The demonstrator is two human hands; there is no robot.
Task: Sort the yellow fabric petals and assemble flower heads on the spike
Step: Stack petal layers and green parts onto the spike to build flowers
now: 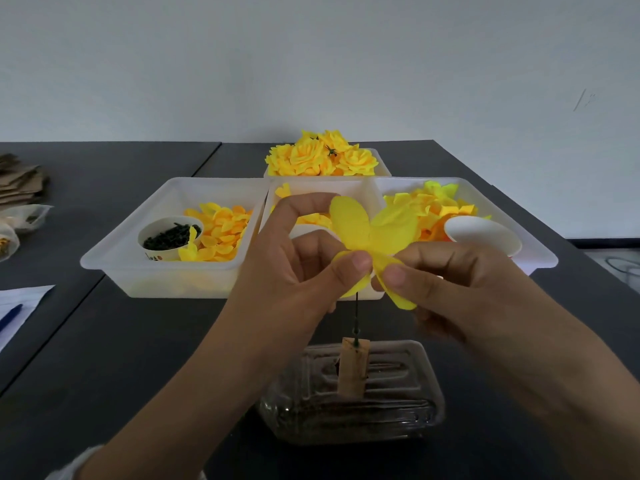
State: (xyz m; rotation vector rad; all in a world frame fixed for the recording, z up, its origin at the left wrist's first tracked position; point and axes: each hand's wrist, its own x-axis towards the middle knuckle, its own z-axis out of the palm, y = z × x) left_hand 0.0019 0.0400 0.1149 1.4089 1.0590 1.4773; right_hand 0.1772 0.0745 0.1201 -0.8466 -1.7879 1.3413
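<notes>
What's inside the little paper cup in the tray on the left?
The paper cup holds a heap of small dark green pieces. A yellow petal leaning on its rim hides part; what lies deeper is covered.

Cardboard stack (20,183), papers (20,299), blue pen (10,317) far left.

Yellow petals (372,230) at centre; yellow flowers (320,155) at twelve o'clock; white trays (114,256); dark green bits in white cup (169,237) at nine; black table (131,341).

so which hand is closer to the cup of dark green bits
Left. The left hand is just right of the cup, pinching the petal piece; the right hand is farther right, pinching it too.
</notes>
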